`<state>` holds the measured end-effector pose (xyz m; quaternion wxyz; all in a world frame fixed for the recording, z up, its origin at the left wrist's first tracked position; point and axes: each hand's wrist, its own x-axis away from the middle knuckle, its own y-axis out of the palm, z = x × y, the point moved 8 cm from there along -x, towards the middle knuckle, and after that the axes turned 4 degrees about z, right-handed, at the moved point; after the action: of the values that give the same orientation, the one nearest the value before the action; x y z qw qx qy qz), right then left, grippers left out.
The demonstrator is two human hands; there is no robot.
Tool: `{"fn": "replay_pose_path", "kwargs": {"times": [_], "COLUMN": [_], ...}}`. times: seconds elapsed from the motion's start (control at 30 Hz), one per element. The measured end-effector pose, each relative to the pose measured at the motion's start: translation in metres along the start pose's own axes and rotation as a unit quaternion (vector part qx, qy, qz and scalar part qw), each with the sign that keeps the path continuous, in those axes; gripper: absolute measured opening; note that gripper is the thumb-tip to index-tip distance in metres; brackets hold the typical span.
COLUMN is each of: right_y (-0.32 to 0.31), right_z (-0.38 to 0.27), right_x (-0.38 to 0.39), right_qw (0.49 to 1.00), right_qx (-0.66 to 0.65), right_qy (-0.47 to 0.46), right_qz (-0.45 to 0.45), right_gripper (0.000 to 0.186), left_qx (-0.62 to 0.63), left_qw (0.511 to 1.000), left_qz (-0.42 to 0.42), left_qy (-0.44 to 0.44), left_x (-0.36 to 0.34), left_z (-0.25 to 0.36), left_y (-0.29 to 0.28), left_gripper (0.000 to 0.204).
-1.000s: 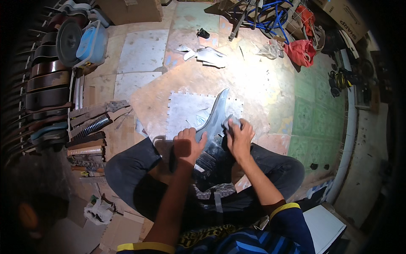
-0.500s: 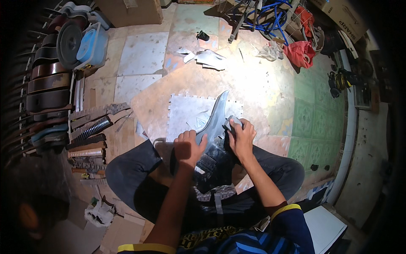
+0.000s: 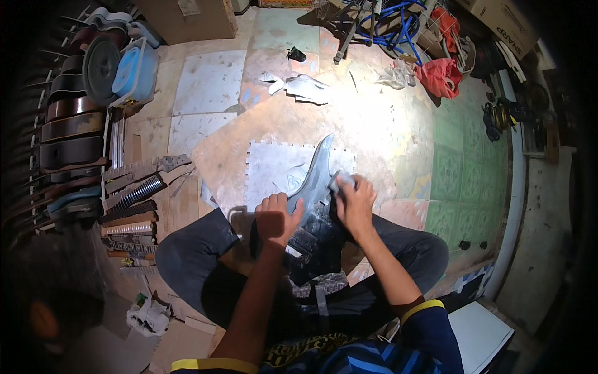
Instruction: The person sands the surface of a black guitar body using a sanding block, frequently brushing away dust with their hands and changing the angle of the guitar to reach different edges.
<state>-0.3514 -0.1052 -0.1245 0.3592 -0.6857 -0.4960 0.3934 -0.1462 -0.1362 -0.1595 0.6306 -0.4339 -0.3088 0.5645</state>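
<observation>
A grey and black electric guitar body [image 3: 318, 167] rests across my lap, its long pointed horn aimed away from me. My left hand [image 3: 273, 217] grips the left edge of the body, fingers closed over it and thumb on the face. In the fingers of my right hand [image 3: 356, 202] is a small grey sanding pad [image 3: 339, 181], pressed at the body's right edge beside the horn; its exact make-up is hard to see. Beneath the horn lies a pale foam mat [image 3: 260, 163] with toothed edges, holding a crumpled light sheet [image 3: 291, 181].
Guitar necks [image 3: 143, 187] lie in a stack to my left, below racked guitar bodies [image 3: 71, 124] and a clear tub [image 3: 142, 78]. Ahead are white cloth scraps [image 3: 305, 88] and a black cup-like object [image 3: 296, 55]. Blue tubing [image 3: 405, 28] and a red bag [image 3: 441, 78] sit far right.
My right hand and the grey pad have shifted and turned slightly at the guitar body's edge. The horn tip has moved a little left; my left hand keeps its hold.
</observation>
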Motion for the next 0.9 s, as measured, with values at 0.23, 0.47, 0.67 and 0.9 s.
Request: {"fn": "replay_pose_path", "kwargs": {"times": [0.23, 0.47, 0.67, 0.9], "right_y": [0.006, -0.076, -0.109, -0.103], "right_z": [-0.003, 0.046, 0.075, 0.079], "right_x": [0.016, -0.025, 0.028, 0.023], "right_qw": [0.997, 0.986, 0.958, 0.942], "right_qx": [-0.027, -0.083, -0.229, -0.249], "right_qy": [-0.054, 0.110, 0.157, 0.192], "right_qz": [-0.039, 0.092, 0.075, 0.116], "right_gripper": [0.049, 0.051, 0.051, 0.052], "left_qx": [0.006, -0.007, 0.051, 0.009], "left_qw": [1.000, 0.999, 0.983, 0.971], "left_qz": [0.025, -0.031, -0.167, -0.194], "left_qy": [0.014, 0.006, -0.053, -0.138], "left_x": [0.002, 0.001, -0.032, -0.059], "left_z": [0.005, -0.001, 0.027, 0.049], "left_y": [-0.003, 0.004, 0.031, 0.051], "left_gripper": [0.033, 0.049, 0.082, 0.090]}}
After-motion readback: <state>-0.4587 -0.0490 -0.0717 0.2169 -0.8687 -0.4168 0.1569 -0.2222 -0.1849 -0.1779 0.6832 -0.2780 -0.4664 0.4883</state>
